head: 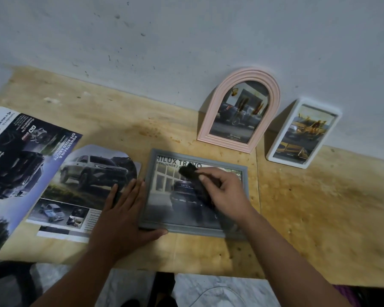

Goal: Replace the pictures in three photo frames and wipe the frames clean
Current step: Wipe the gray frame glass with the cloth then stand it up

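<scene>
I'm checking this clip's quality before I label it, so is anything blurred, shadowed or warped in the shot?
Head view: the right hand and its dark cloth are motion-smeared over the grey frame; the left hand is sharper. Lighting is dim, with soft shadows beside the pink arched frame and white frame. Wide-angle bending curves the table edge.
</scene>
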Demonstrator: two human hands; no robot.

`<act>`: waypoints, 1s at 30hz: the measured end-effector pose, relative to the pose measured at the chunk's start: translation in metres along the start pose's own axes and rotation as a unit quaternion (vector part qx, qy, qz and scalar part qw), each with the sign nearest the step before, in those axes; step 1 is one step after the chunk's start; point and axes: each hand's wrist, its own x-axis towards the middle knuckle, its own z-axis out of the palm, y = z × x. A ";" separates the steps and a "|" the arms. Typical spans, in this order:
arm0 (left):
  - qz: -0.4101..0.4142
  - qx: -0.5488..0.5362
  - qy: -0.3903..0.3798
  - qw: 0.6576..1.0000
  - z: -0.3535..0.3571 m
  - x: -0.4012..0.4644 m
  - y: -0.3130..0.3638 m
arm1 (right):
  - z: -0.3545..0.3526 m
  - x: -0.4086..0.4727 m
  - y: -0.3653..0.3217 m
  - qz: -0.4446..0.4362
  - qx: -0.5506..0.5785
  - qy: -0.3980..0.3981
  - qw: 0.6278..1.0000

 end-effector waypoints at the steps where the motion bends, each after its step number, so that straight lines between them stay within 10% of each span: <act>1: -0.001 0.001 -0.001 1.000 0.000 0.000 0.000 | -0.015 0.000 0.005 0.040 0.028 0.046 0.998; 5: 0.000 0.011 -0.005 1.000 0.001 0.001 0.000 | -0.075 -0.034 0.047 0.176 0.110 0.196 0.958; 11: 0.000 0.018 0.003 1.000 0.001 0.000 0.001 | -0.127 -0.106 0.103 0.459 0.392 0.303 0.738; 17: -0.007 0.022 -0.001 1.000 0.001 0.001 0.001 | -0.129 -0.114 0.125 0.464 -0.078 0.182 0.863; 21: -0.006 0.018 0.011 1.000 0.000 -0.001 0.002 | -0.127 -0.127 0.113 0.445 -0.274 0.137 0.841; 26: -0.009 0.018 0.009 1.000 0.000 -0.001 0.002 | -0.112 -0.130 0.075 0.266 -0.233 0.254 0.900; 30: -0.010 0.016 0.002 1.000 -0.002 -0.001 0.003 | -0.072 -0.113 0.041 0.258 -0.089 0.157 0.949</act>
